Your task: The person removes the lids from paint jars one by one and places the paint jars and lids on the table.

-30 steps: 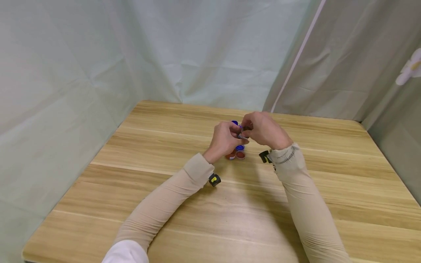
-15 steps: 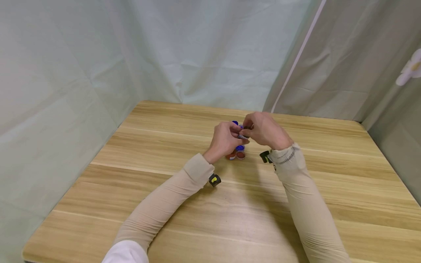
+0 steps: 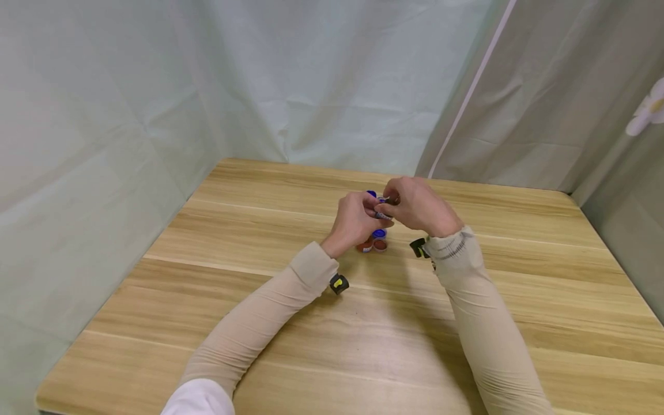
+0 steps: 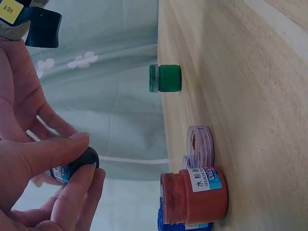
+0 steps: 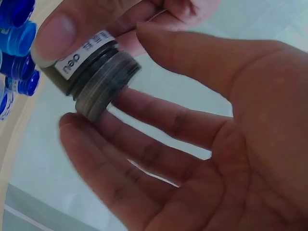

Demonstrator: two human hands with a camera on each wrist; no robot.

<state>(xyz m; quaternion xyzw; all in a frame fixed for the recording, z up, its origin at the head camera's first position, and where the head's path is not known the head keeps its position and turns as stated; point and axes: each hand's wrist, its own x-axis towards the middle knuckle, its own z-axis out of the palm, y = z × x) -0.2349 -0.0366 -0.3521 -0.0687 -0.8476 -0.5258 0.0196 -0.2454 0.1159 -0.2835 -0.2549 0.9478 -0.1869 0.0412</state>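
Observation:
My left hand [image 3: 354, 223] pinches a small dark paint jar [image 5: 91, 55] with a white "deli" label, held tilted above the table. In the left wrist view, the left thumb and fingers [image 4: 79, 185] close round its dark base. At the jar's other end is a ridged lid [image 5: 108, 86], seated on the neck. Fingers of my right hand [image 3: 417, 207] touch this lid from below, nearly straight, while its thumb [image 5: 192, 53] stands off the lid in the right wrist view. The head view shows both hands meeting around the jar, hiding most of it.
An orange-red gouache jar [image 4: 207, 195] stands uncapped below the hands, beside a clear round lid [image 4: 200, 147] stained red. Several blue jars [image 5: 18, 41] are grouped close by. A green jar [image 4: 169, 78] stands apart on the wooden table [image 3: 259, 242].
The right fingers have shifted a little around the jar, the thumb moving slightly left. The left hand has kept its hold in nearly the same place.

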